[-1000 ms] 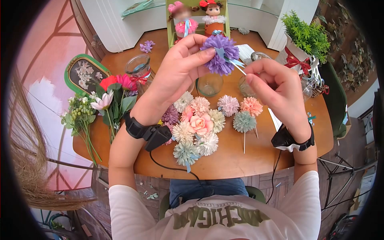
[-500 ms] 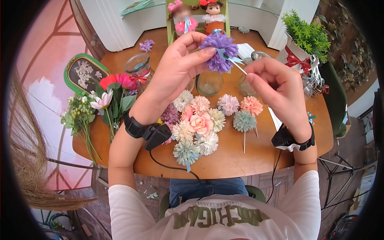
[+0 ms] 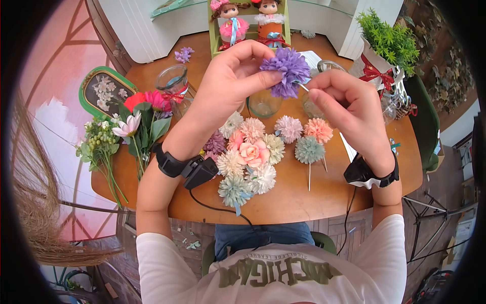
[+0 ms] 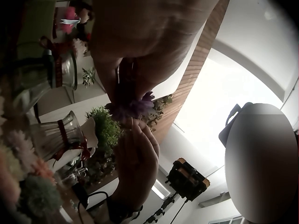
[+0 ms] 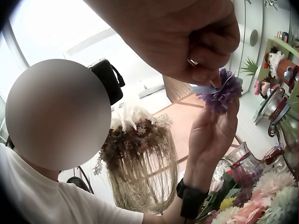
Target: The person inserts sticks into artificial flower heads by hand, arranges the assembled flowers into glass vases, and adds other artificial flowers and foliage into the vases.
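Note:
Above the table the left hand (image 3: 230,76) pinches the purple flower (image 3: 287,72) between thumb and fingers at its left side. The right hand (image 3: 352,104) pinches the thin white stem (image 3: 304,87) just right of the bloom. In the right wrist view, a light blue ribbon (image 5: 205,89) lies against the purple petals (image 5: 219,100), close to the right fingertips. The left wrist view is dark; the purple flower (image 4: 135,108) shows between both hands there. Below the hands, a cluster of pastel flowers (image 3: 253,153) lies on the table (image 3: 283,205).
Glass jars (image 3: 264,103) stand behind the hands, one with a red ribbon (image 3: 176,95) at left. Leafy stems (image 3: 104,147) and a green-framed picture (image 3: 106,93) lie left. Two dolls (image 3: 233,30) sit at the back, a potted plant (image 3: 387,43) at back right. A teal flower (image 3: 309,150) lies nearer.
The purple flower has moved slightly right and turned, so its ribbon shows less in the head view. Less of the stem shows between the bloom and the right fingertips. Both hands keep their hold.

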`<act>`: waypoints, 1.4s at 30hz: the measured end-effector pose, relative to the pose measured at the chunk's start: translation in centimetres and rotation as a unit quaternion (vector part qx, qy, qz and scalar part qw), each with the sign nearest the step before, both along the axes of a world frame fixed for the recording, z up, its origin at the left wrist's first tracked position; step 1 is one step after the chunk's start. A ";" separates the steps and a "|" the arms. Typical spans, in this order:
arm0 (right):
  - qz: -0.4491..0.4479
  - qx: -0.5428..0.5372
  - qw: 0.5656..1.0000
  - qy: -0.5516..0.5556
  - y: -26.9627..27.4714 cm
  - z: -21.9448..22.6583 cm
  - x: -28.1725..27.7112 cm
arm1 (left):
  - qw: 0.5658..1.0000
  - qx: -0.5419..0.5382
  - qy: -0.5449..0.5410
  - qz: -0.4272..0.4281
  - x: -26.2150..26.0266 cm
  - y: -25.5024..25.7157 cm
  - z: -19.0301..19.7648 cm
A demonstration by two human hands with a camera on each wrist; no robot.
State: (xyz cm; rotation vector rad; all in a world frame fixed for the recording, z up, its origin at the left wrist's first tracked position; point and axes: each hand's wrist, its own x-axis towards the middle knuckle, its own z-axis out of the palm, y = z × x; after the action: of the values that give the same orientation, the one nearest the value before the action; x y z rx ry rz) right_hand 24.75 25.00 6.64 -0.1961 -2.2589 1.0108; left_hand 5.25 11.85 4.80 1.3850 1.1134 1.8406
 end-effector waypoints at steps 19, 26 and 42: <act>-0.130 0.263 0.955 0.041 2.8 1.3 0.3 | 0.951 -0.057 0.293 0.075 1.1 2.2 -3.6; -0.114 0.141 0.983 -0.011 2.1 1.6 0.7 | 0.817 -0.125 0.563 0.007 2.5 2.1 -6.8; -0.077 0.202 0.970 -0.114 1.1 0.2 -0.1 | 0.937 -0.220 0.254 0.095 -0.3 0.9 -1.5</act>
State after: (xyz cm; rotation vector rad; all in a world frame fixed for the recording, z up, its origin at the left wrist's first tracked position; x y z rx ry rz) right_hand 24.60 26.07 6.84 -0.3164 -2.5556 0.4499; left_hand 4.98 12.75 3.31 1.5500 1.8451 1.2500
